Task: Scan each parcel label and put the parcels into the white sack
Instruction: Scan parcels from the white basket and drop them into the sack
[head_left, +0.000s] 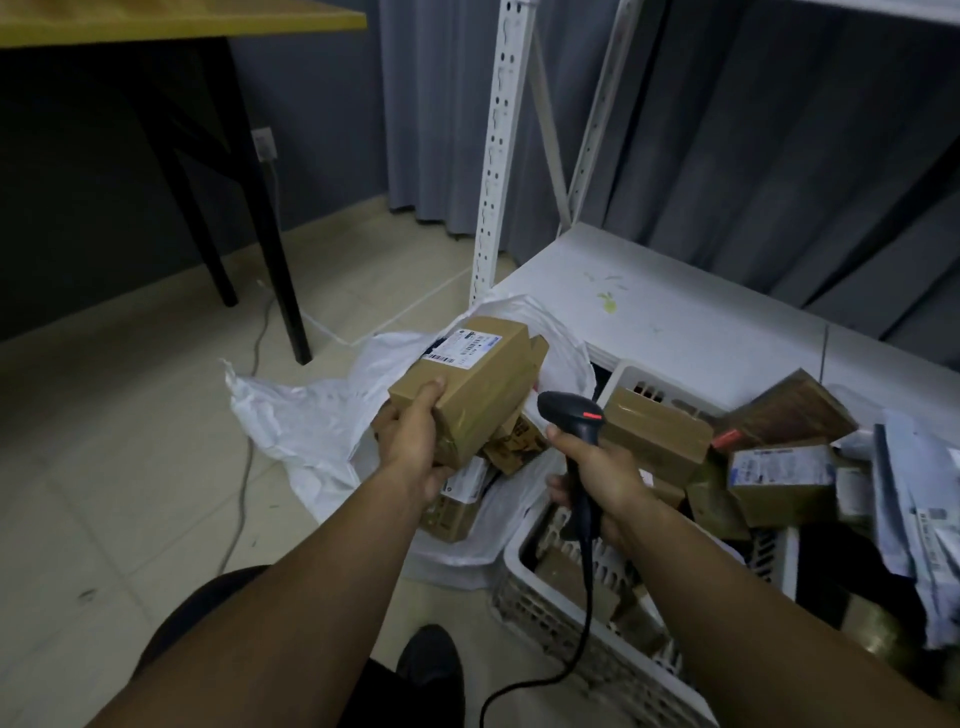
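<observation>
— Down by the person's dark shoe (431, 670), a black cable (566, 660) loops up into the scanner (574, 415). See who's gripping it?

— Right hand (602, 478), fingers wrapped round the handle, the head tilted up toward the left, a red mark showing on top. And the other one?

— Left hand (410, 441) is clamped on the near end of a brown cardboard parcel (478, 379), thumb on top, fingers underneath. It's held above the open mouth of the white sack (306, 415), its white label (460, 345) facing up at the far end.

— Anything in the sack already?

— A few brown boxes (511, 447) lie inside, below the one in hand. The sack itself is crumpled on the tiled floor (130, 441), just left of the white plastic crate (571, 644).

— That crate's full?

— More parcels (660, 431) are heaped in it, cardboard boxes and some grey mailer bags (914, 509) on the right side. It sits against the low white shelf (675, 312) of the metal rack. A black-legged table (249, 208) stands further back on the left.
</observation>
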